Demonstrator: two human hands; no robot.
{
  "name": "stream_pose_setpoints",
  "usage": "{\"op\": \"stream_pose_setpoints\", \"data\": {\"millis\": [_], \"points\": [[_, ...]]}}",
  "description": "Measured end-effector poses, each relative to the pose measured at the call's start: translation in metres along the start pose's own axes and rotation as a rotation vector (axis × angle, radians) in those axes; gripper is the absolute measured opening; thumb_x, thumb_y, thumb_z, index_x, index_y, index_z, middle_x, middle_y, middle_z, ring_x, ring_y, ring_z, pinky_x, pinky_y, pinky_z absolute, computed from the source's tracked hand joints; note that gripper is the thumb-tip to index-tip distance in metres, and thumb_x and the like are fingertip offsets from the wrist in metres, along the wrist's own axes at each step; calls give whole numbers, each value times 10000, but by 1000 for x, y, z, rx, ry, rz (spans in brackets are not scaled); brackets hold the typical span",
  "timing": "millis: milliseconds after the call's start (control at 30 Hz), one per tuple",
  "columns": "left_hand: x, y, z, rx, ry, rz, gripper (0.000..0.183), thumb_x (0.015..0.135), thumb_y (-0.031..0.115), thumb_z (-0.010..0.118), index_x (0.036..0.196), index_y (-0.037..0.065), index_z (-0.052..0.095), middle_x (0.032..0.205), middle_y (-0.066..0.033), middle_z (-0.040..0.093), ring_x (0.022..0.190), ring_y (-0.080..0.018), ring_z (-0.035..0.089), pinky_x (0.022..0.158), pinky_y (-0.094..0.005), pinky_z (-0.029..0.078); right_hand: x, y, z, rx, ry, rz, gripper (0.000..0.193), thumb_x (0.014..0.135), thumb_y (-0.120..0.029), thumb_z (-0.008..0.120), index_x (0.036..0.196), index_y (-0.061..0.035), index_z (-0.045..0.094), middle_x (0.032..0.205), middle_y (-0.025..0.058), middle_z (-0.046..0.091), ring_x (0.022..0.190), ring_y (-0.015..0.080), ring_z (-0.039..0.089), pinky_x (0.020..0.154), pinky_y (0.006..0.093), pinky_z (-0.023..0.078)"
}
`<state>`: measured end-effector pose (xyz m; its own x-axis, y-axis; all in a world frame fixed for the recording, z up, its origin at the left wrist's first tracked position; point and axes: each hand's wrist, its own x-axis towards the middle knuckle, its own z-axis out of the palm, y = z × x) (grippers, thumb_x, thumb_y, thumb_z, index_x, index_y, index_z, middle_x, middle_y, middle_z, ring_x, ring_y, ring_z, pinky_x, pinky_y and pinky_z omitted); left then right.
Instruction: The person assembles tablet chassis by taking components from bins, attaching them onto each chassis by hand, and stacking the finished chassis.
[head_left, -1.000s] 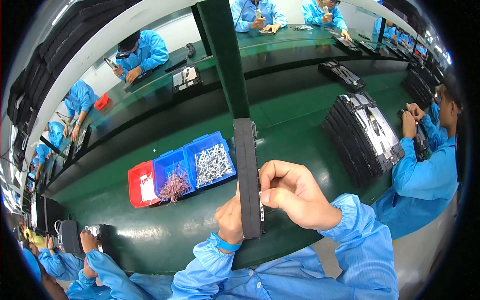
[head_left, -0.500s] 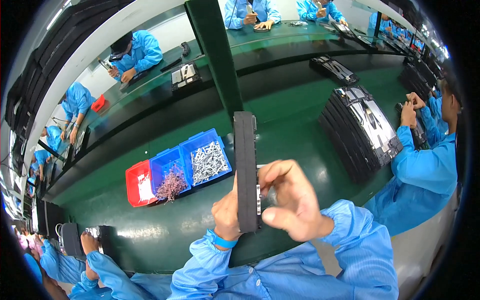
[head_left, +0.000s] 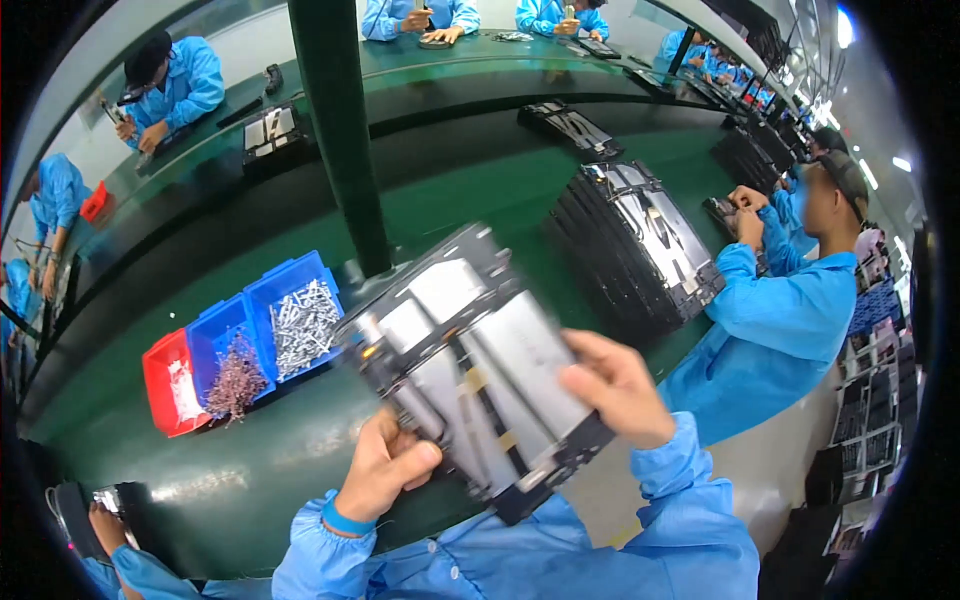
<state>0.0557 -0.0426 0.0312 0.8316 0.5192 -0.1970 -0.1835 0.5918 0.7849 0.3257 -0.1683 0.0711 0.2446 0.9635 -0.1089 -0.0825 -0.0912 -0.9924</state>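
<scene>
1. Head view, nearest: left hand (head_left: 385, 465), thumb over the lower-left edge of a black-and-silver unit (head_left: 490, 365), fingers curled.
2. Right hand (head_left: 625, 390), closed about the unit's right edge, thumb on its face.
3. Unit: one, slightly blurred, tilted, silver face up, held above the near tabletop (head_left: 200, 490).
4. Step, by my judgement: two-handed repositioning; next move likely calls for a firm edge grip and level support.
5. Bins, left: one red (head_left: 155, 380), two blue, holding small parts.
6. Stack of similar units (head_left: 650, 225), beyond right hand.
</scene>
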Motion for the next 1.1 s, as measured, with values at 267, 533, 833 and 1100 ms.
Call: {"op": "stream_pose_setpoints", "data": {"millis": [267,533,833,1100], "points": [[-10,-17,-33,513,342,-55,439,902,117,737,1272,-63,582,685,81,420,601,11,386,513,-177,296,2,-97,-183,-167,447,-155,446,938,-198,664,1289,58,564,1075,81,698,908,137,681,807,242,524],[-19,-13,-39,511,332,-68,339,947,103,672,1239,-54,602,608,71,444,467,-1,396,425,-201,278,32,-81,-264,-184,459,9,300,944,-220,651,1116,26,660,1013,61,708,794,106,674,703,225,525],[-31,-9,-44,509,365,-89,313,951,106,667,1221,-44,616,612,72,437,459,-4,396,417,-204,282,45,-68,-246,-777,512,-124,348,928,-249,692,1112,46,683,972,15,678,832,80,600,727,233,471],[-27,-5,-47,940,567,334,103,890,81,703,977,27,716,581,23,436,534,-50,385,489,-254,331,7,-48,-78,-801,881,-794,179,1007,-58,559,1104,65,646,1107,95,673,1011,144,624,885,242,478]]}}
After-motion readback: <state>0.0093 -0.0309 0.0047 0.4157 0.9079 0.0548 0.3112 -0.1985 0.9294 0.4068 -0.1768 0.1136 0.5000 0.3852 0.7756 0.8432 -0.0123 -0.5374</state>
